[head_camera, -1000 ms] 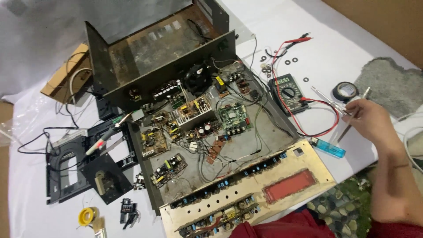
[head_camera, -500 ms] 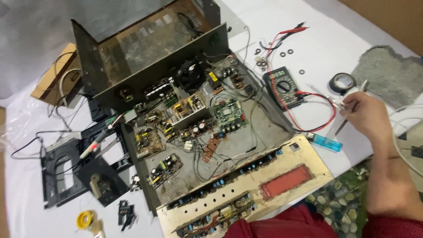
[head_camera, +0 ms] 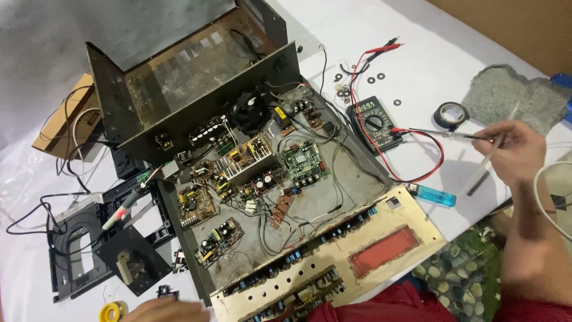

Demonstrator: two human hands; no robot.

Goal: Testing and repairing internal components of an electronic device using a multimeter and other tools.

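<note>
A: Our right hand (head_camera: 515, 152), at the right of the frame, has its fingers (head_camera: 490, 143) pinched shut on a thin tool (head_camera: 482, 164); a slim probe (head_camera: 447, 133) lies just above it, beside the multimeter (head_camera: 374, 124).

B: We should keep that pinch firm and the tip steady, we judge. And the left?

A: Our left hand (head_camera: 167, 310) sits at the bottom edge, blurred, near the yellow solder reel (head_camera: 111, 311); we cannot tell its fingers' spread.
</note>
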